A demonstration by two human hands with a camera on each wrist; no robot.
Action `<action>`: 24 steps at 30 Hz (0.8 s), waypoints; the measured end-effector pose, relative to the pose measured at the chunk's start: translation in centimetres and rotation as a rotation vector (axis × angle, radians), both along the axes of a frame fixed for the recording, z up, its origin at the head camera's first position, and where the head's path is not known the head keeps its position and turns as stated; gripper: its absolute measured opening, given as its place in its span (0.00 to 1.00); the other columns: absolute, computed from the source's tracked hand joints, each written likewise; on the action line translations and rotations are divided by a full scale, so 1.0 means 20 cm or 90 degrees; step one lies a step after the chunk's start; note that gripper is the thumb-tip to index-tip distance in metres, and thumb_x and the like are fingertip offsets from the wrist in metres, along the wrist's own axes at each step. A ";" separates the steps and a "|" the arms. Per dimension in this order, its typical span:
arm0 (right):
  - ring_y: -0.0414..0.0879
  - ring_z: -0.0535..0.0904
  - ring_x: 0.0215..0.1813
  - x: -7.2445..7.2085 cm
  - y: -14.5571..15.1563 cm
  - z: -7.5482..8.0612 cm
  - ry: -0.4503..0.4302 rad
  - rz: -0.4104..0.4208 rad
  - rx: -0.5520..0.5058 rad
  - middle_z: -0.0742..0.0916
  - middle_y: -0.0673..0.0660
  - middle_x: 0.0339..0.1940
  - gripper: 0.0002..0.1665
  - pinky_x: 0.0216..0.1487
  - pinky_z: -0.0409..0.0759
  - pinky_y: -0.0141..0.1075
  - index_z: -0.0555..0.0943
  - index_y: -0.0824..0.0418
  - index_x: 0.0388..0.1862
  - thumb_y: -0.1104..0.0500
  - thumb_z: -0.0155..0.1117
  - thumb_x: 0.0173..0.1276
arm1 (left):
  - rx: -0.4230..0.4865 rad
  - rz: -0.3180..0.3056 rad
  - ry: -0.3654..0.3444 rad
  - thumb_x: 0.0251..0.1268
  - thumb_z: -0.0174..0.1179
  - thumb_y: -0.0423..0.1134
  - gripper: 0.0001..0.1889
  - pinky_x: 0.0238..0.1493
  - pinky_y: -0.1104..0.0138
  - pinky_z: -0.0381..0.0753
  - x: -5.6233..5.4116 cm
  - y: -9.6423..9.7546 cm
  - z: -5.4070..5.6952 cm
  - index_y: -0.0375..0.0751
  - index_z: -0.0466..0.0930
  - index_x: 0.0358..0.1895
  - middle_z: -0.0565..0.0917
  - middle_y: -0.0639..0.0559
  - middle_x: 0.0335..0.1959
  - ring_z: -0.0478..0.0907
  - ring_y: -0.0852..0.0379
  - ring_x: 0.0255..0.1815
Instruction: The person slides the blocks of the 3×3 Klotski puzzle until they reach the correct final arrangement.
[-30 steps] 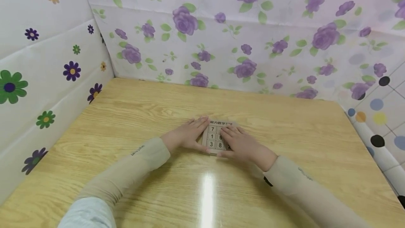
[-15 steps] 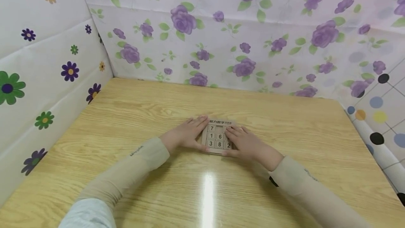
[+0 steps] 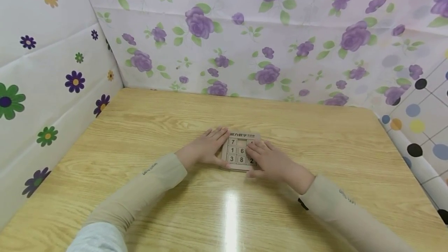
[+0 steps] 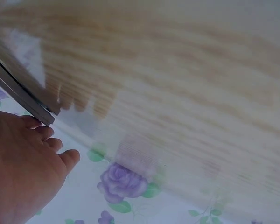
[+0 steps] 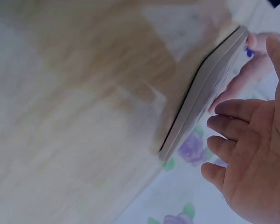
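"Where's the number puzzle (image 3: 238,135)?"
"Between my left hand (image 3: 207,149), spread wide against its edge, and my right hand (image 3: 271,162), fingers outstretched over the nearest tiles (image 3: 251,161)."
"Holding anything?"
"No, neither hand grips it."

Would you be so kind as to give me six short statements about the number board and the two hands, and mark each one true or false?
1. The number board lies on the wooden table. True.
2. In the head view, the tile directly below the 7 tile reads 8. False: it is the 1 tile.
3. The empty slot is in the top row. True.
4. The left hand is well away from the board. False: the left hand touches its left side.
5. In the head view, the right hand covers part of the board's right side. True.
6. Both forearms are bare. False: beige sleeves cover them.
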State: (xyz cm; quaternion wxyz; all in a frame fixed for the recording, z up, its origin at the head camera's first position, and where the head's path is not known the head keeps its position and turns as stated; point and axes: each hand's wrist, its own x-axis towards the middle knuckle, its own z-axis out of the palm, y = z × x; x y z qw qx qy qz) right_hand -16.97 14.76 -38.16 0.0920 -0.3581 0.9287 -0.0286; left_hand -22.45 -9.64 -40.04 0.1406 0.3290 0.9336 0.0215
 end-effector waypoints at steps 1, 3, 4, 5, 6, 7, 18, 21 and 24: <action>0.61 0.54 0.76 0.01 -0.01 0.00 -0.001 0.008 -0.001 0.64 0.65 0.73 0.48 0.75 0.50 0.57 0.61 0.69 0.72 0.35 0.53 0.67 | 0.000 0.000 0.001 0.50 0.52 0.77 0.61 0.77 0.53 0.36 0.00 0.00 0.00 0.39 0.37 0.77 0.39 0.45 0.78 0.35 0.47 0.78; 0.61 0.53 0.76 0.02 -0.02 0.00 -0.006 0.020 0.001 0.64 0.64 0.74 0.48 0.75 0.50 0.57 0.61 0.68 0.72 0.35 0.53 0.67 | -0.001 -0.001 0.006 0.50 0.52 0.77 0.61 0.78 0.54 0.36 0.00 0.00 0.00 0.39 0.37 0.76 0.40 0.44 0.78 0.35 0.47 0.78; 0.60 0.53 0.76 0.02 -0.03 -0.01 -0.008 0.023 0.002 0.64 0.64 0.74 0.48 0.76 0.49 0.56 0.61 0.67 0.72 0.34 0.52 0.67 | -0.001 -0.002 0.009 0.50 0.52 0.76 0.61 0.78 0.54 0.37 0.00 0.00 0.00 0.39 0.37 0.76 0.40 0.44 0.78 0.36 0.47 0.78; 0.59 0.53 0.76 0.03 -0.03 -0.01 -0.008 0.026 0.004 0.64 0.63 0.74 0.48 0.76 0.49 0.56 0.61 0.67 0.72 0.34 0.52 0.67 | -0.002 -0.004 0.012 0.50 0.51 0.76 0.61 0.78 0.53 0.37 0.00 0.00 0.00 0.39 0.37 0.76 0.40 0.44 0.78 0.36 0.47 0.78; 0.59 0.53 0.76 0.03 -0.03 -0.01 -0.009 0.027 0.003 0.64 0.63 0.74 0.48 0.76 0.49 0.56 0.61 0.67 0.72 0.34 0.51 0.67 | -0.003 -0.005 0.016 0.51 0.51 0.76 0.61 0.78 0.54 0.37 0.00 0.00 0.00 0.39 0.37 0.76 0.40 0.44 0.78 0.36 0.47 0.78; 0.59 0.53 0.76 0.02 -0.04 -0.02 -0.010 0.026 0.004 0.63 0.63 0.74 0.48 0.76 0.48 0.56 0.60 0.66 0.72 0.33 0.51 0.67 | -0.006 -0.007 0.019 0.51 0.51 0.76 0.60 0.78 0.54 0.38 0.00 0.00 0.00 0.39 0.37 0.76 0.40 0.44 0.78 0.36 0.47 0.78; 0.59 0.52 0.77 -0.07 -0.05 -0.05 -0.017 -0.007 -0.004 0.62 0.63 0.75 0.49 0.76 0.47 0.57 0.58 0.66 0.73 0.33 0.50 0.67 | -0.023 -0.013 0.028 0.50 0.49 0.78 0.61 0.78 0.54 0.38 0.00 0.01 -0.01 0.38 0.37 0.76 0.40 0.44 0.78 0.36 0.48 0.78; 0.58 0.52 0.77 -0.09 -0.06 -0.05 -0.017 -0.012 -0.009 0.63 0.63 0.75 0.49 0.75 0.48 0.58 0.59 0.67 0.73 0.33 0.51 0.67 | -0.023 -0.013 0.027 0.50 0.49 0.78 0.61 0.78 0.54 0.38 0.00 0.00 -0.02 0.38 0.37 0.76 0.40 0.44 0.78 0.36 0.48 0.78; 0.58 0.51 0.77 -0.09 -0.06 -0.05 -0.022 -0.016 -0.013 0.62 0.63 0.75 0.50 0.75 0.48 0.58 0.58 0.67 0.73 0.33 0.51 0.67 | -0.019 -0.011 0.024 0.51 0.49 0.78 0.61 0.78 0.54 0.38 0.00 0.00 -0.02 0.38 0.37 0.76 0.40 0.44 0.78 0.36 0.48 0.78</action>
